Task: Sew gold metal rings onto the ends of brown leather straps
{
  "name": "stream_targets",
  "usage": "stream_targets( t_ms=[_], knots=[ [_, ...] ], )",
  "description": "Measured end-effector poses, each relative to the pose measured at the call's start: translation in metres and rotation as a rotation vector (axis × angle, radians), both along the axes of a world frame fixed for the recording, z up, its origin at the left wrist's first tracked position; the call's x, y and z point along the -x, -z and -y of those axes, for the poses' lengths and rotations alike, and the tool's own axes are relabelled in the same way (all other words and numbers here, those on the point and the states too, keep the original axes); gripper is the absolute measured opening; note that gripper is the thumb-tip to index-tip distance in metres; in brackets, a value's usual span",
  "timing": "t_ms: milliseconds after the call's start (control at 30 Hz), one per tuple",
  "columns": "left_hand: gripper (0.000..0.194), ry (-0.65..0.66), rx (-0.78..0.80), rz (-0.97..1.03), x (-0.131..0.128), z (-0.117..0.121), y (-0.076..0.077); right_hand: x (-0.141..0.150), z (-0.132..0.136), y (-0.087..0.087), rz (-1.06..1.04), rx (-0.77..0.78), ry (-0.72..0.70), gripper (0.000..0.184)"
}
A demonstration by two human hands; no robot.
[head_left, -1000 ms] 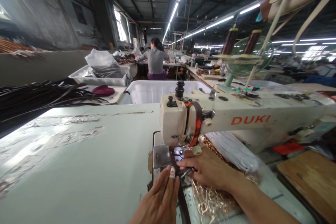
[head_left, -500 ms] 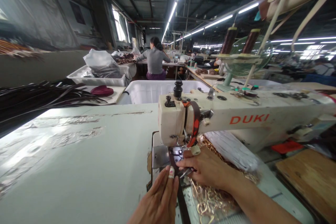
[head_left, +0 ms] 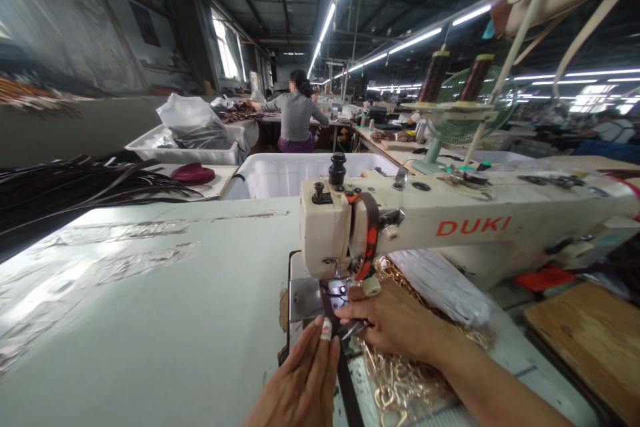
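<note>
A dark brown strap (head_left: 349, 383) runs lengthwise under the head of a sewing machine (head_left: 327, 233), across its metal plate (head_left: 306, 297). My left hand (head_left: 305, 373) presses the strap near the needle area, fingers straight and together, with a whitish wrap on one fingertip. From the right, my right hand (head_left: 395, 317) rests by the presser foot, its index finger pointing onto the strap. A light band is around one of its fingers. Pointed metal blades, which look like thread snips (head_left: 354, 329), stick out from under this hand; their handles are hidden.
A plastic bag of gold-coloured metal clasps and chain (head_left: 395, 380) lies right of the strap. Behind the machine stands a white bin (head_left: 280, 170). Dark strips (head_left: 75, 180) are heaped at left; thread cones (head_left: 434, 80) stand at right. A co-worker (head_left: 299, 113) sits ahead.
Both my hands and the strap look almost unchanged. The co-worker ahead has moved their arms slightly.
</note>
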State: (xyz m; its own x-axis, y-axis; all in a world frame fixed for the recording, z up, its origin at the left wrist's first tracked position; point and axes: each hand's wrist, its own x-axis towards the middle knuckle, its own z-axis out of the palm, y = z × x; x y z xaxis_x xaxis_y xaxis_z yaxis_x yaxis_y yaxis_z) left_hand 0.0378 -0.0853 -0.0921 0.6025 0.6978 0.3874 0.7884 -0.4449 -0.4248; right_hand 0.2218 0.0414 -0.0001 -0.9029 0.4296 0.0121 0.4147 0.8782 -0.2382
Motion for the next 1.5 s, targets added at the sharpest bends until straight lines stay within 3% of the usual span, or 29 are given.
stream_targets(
  t_ms=[367,600,733,867,1100,1300,1433,1500],
  knots=[
    [0.064,0.030,0.000,0.029,0.001,-0.003,0.009,-0.001,0.000,-0.001,0.020,-0.004,-0.002,0.019],
    [0.048,0.107,0.011,-0.094,-0.002,-0.005,-0.032,0.000,-0.001,-0.001,0.019,-0.016,-0.009,0.020],
    [0.049,0.110,0.033,-0.126,-0.001,-0.005,-0.044,0.000,0.000,-0.001,0.018,-0.015,-0.006,0.020],
    [0.051,0.116,0.087,-0.071,0.003,-0.004,-0.039,0.000,0.001,-0.002,0.023,-0.008,0.000,0.023],
    [0.047,0.048,-0.003,0.103,0.001,-0.009,-0.009,0.000,0.001,-0.006,0.032,0.002,-0.004,0.022],
    [0.040,0.106,0.098,0.040,0.008,-0.011,-0.027,-0.001,0.000,-0.001,0.015,0.013,-0.006,0.024],
    [0.071,0.093,0.106,0.208,0.008,-0.019,-0.028,-0.001,0.001,-0.002,0.025,0.010,-0.002,0.030],
    [0.069,0.087,0.141,0.281,0.007,-0.023,-0.032,0.000,0.001,-0.004,0.037,0.016,0.001,0.030]
  ],
)
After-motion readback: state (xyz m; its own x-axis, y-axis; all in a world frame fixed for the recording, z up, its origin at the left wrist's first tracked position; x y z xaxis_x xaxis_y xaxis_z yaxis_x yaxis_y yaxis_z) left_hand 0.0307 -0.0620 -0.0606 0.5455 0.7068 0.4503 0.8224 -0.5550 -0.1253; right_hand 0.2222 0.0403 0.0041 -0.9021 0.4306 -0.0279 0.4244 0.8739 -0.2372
